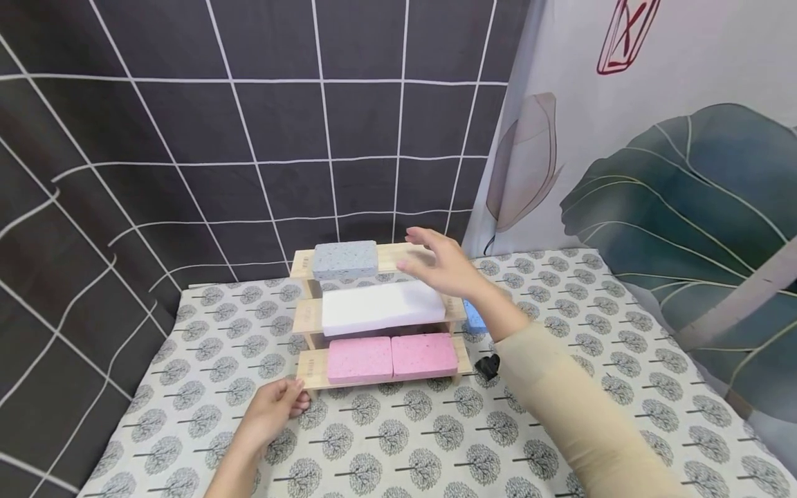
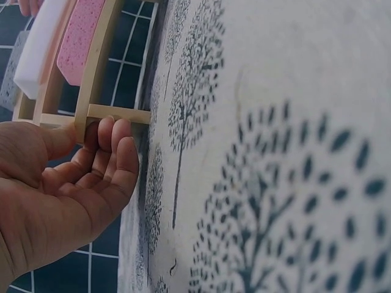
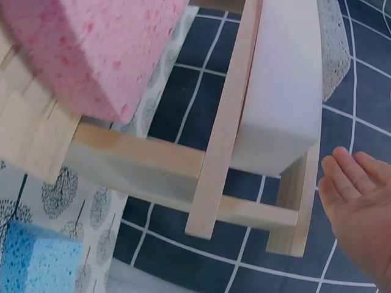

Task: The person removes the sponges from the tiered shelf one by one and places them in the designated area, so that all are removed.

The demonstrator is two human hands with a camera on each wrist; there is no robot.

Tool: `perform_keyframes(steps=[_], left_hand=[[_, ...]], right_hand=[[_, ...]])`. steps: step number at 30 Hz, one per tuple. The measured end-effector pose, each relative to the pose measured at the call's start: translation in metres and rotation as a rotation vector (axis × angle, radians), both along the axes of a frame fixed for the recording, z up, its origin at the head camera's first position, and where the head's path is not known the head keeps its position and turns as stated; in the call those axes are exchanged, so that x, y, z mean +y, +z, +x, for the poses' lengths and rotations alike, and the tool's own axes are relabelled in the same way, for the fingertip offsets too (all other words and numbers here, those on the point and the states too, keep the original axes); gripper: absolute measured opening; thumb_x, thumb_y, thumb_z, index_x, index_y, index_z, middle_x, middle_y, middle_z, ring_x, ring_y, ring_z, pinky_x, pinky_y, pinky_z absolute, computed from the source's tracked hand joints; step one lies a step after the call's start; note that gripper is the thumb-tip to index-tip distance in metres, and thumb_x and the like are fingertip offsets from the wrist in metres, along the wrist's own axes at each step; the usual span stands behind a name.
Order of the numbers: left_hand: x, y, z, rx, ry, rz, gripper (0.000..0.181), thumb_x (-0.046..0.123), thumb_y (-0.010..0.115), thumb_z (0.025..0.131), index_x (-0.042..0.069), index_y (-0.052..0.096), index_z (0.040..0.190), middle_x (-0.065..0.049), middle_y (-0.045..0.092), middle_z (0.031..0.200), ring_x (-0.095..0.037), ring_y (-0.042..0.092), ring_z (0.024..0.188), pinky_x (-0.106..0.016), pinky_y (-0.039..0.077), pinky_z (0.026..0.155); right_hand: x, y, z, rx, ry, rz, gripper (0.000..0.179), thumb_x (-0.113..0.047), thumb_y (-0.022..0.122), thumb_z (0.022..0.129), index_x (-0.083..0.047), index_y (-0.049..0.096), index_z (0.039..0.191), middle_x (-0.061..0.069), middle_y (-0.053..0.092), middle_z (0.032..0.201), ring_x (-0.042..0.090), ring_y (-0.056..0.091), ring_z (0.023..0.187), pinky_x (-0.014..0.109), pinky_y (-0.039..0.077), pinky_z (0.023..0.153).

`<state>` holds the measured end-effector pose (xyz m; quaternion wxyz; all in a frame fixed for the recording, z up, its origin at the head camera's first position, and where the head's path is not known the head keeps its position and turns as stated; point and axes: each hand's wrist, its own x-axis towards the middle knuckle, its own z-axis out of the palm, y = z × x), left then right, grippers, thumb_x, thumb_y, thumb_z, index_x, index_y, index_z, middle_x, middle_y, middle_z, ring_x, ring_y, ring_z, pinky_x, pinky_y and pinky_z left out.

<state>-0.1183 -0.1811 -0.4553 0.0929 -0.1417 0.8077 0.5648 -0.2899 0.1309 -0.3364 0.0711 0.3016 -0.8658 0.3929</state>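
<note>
A three-tier wooden rack (image 1: 306, 318) stands on the table. On its bottom shelf two pink sponges (image 1: 360, 360) lie side by side. A long white foam-like block (image 1: 382, 308) takes up most of the middle shelf, and a grey sponge (image 1: 345, 259) sits toward the left of the top one. My left hand (image 1: 274, 408) pinches the bottom shelf's front left corner, thumb above and curled fingers below. Held over the right part of the top shelf, my right hand (image 1: 438, 263) has relaxed fingers with nothing in them; the right wrist view shows it apart from the wood.
Behind the rack's right side lies a blue sponge (image 1: 475, 319), partly hidden by the rack and my right arm. A small black object (image 1: 488, 366) rests just right of the bottom shelf. A tree-patterned cloth (image 1: 218, 394) covers the table; a dark gridded cloth (image 1: 274, 124) hangs close behind.
</note>
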Motion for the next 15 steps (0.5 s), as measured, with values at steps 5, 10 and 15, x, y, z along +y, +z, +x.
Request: perform_keyframes(steps=[5,10,15], left_hand=[[0.000,0.000,-0.002,0.003,-0.002,0.002,0.028,0.013,0.048,0.107,-0.011,0.063,0.109,-0.013,0.066,0.094,-0.021,0.063,0.085,-0.027,0.059,0.077],[0.000,-0.001,-0.001,0.001,-0.006,0.008,0.029,0.014,0.048,0.107,-0.011,0.062,0.109,-0.013,0.066,0.094,-0.021,0.063,0.086,-0.028,0.059,0.077],[-0.001,-0.002,-0.001,-0.001,-0.007,0.007,0.028,0.014,0.048,0.107,-0.009,0.063,0.107,-0.012,0.066,0.093,-0.020,0.063,0.085,-0.026,0.058,0.076]], right_hand=[[-0.010,0.000,-0.003,-0.021,-0.017,0.043,0.070,-0.035,0.073,0.094,0.001,0.045,0.147,0.016,0.055,0.144,0.031,0.050,0.134,0.045,0.037,0.116],[-0.020,0.000,-0.005,0.001,-0.018,0.104,0.077,-0.041,0.077,0.090,0.000,0.047,0.147,0.015,0.055,0.143,0.030,0.050,0.135,0.045,0.037,0.116],[-0.030,0.000,-0.005,-0.010,-0.016,0.151,0.085,-0.046,0.080,0.086,-0.001,0.044,0.149,0.012,0.053,0.146,0.030,0.048,0.136,0.046,0.037,0.116]])
